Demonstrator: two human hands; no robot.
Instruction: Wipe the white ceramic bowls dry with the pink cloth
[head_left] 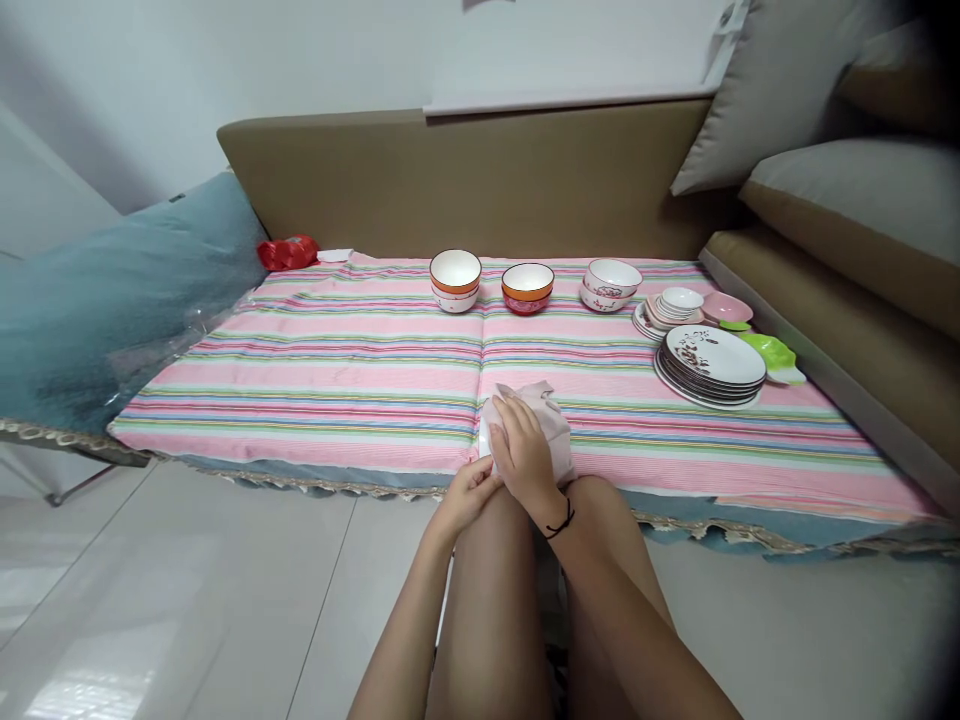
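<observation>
A pale pink cloth [553, 428] lies bunched above my knees at the couch's front edge. My right hand [521, 448], with a black cord at the wrist, presses over it with the fingers together. Under the cloth a white dish [485, 428] shows only a strip at the left; its full shape is hidden. My left hand [474, 490] is closed at the near left edge of this dish, thumb and fingers pinched.
Across the striped sheet [337, 370] stand bowl stacks: orange-and-white bowls [455, 280], orange-and-red bowls [527, 288] and white patterned bowls [610, 285]. To the right are stacked plates [712, 365], small dishes [679, 303], a pink dish [727, 307] and a green leaf-shaped dish [771, 355]. Cushions [862, 200] border the right.
</observation>
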